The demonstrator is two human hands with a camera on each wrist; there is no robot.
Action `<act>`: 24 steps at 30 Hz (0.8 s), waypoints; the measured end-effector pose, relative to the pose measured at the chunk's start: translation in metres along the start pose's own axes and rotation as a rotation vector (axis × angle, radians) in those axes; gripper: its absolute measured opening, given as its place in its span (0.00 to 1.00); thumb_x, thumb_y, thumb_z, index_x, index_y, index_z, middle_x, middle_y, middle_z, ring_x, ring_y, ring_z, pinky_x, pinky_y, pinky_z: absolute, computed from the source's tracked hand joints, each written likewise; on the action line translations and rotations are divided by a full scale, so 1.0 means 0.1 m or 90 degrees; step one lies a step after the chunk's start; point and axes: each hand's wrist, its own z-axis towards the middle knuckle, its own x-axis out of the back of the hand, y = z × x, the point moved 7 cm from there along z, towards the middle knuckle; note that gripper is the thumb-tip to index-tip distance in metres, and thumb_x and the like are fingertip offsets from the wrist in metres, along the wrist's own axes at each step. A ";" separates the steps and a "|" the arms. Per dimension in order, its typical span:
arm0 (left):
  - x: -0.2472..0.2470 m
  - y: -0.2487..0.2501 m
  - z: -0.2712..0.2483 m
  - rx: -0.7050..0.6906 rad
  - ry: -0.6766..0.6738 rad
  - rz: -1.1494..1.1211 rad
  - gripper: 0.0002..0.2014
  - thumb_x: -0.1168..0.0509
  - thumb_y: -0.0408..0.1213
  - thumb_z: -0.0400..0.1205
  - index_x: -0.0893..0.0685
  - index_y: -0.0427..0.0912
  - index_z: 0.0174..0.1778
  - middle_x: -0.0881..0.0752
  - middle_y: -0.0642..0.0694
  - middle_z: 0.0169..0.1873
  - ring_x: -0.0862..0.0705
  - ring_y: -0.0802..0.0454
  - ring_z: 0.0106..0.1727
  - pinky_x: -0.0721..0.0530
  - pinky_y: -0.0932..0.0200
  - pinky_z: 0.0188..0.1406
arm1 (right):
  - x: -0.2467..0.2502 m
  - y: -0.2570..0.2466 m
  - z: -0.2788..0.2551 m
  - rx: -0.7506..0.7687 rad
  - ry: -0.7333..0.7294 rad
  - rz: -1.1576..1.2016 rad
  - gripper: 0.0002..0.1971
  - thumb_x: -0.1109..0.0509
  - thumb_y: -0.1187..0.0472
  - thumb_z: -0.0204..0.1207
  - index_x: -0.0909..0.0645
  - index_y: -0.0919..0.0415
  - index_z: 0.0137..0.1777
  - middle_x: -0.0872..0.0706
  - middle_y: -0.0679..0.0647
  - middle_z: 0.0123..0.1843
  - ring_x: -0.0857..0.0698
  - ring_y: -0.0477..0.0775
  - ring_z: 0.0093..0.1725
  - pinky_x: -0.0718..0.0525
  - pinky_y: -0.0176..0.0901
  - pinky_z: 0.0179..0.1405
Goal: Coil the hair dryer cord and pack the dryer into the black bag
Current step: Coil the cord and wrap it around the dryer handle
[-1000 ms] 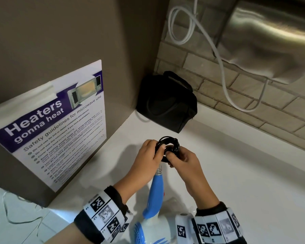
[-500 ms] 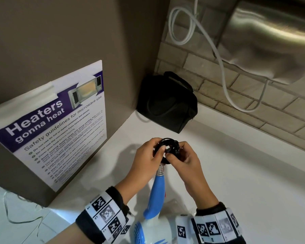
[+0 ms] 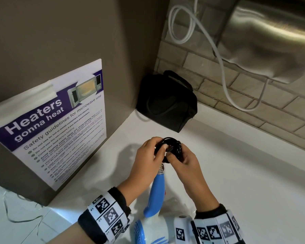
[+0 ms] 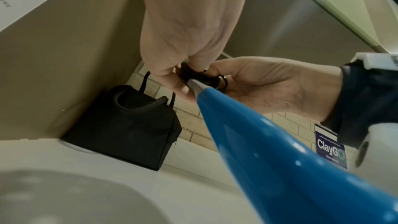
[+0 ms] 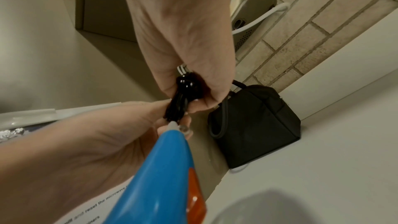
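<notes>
Head view: both hands meet above a white counter (image 3: pixel 236 173), holding a small black coil of cord (image 3: pixel 173 147) between them.
Left hand: the left hand (image 3: pixel 148 155) has its fingers curled round the left side of the coil, its thumb pressed onto the loops.
Right hand: the right hand (image 3: pixel 185 164) pinches the right side of the same coil, fingers bent round it and closed together.
Left wrist view: the fingertips (image 4: pixel 172 81) of the left hand press the bundled loops against the other hand's palm, right at the end of the blue handle (image 4: pixel 269 142).
Right wrist view: the right fingers (image 5: pixel 215 91) wrap the glossy black bundle; I cannot tell where the plug sits.
Hair dryer: the hair dryer (image 3: pixel 157 194) hangs below the hands, handle up and white body down near my edge of the counter, the cord leaving the top of the handle straight into the coil.
Black bag: the black bag (image 3: pixel 167 103) stands in the corner against the brick wall (image 3: pixel 253 106), well apart from the hands, its zip looking closed.
Nearby: a microwave safety poster (image 3: pixel 60 124) leans on the left panel; a white cable (image 3: pixel 224 81) hangs from a steel dispenser (image 3: pixel 271 37).
</notes>
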 end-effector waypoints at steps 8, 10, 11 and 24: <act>0.01 -0.05 0.02 0.058 -0.018 -0.072 0.05 0.33 0.38 0.81 0.15 0.43 0.51 0.11 0.51 0.43 0.13 0.59 0.44 0.16 0.69 0.43 | 0.11 -0.10 0.00 0.039 -0.054 -0.079 0.03 0.27 0.62 0.72 0.17 0.56 0.45 0.15 0.62 0.40 0.18 0.62 0.40 0.18 0.53 0.43; 0.02 -0.03 0.03 0.058 -0.027 -0.082 0.05 0.32 0.37 0.80 0.14 0.44 0.50 0.10 0.52 0.43 0.14 0.60 0.44 0.17 0.71 0.44 | 0.14 -0.11 0.01 0.049 -0.066 -0.107 0.03 0.26 0.62 0.73 0.18 0.59 0.43 0.18 0.58 0.35 0.22 0.50 0.35 0.22 0.44 0.38; 0.02 -0.03 0.03 0.063 -0.034 -0.088 0.06 0.31 0.36 0.80 0.13 0.44 0.50 0.10 0.52 0.43 0.14 0.61 0.45 0.17 0.72 0.44 | 0.15 -0.12 0.00 0.055 -0.076 -0.126 0.04 0.26 0.63 0.73 0.19 0.59 0.42 0.19 0.56 0.34 0.24 0.47 0.34 0.24 0.41 0.36; -0.07 -0.18 0.01 0.260 -0.191 -0.319 0.11 0.34 0.37 0.82 0.12 0.44 0.59 0.09 0.41 0.50 0.09 0.48 0.51 0.11 0.56 0.46 | 0.17 -0.08 -0.01 0.024 -0.104 0.017 0.11 0.26 0.67 0.73 0.21 0.59 0.53 0.10 0.57 0.46 0.12 0.52 0.47 0.15 0.38 0.47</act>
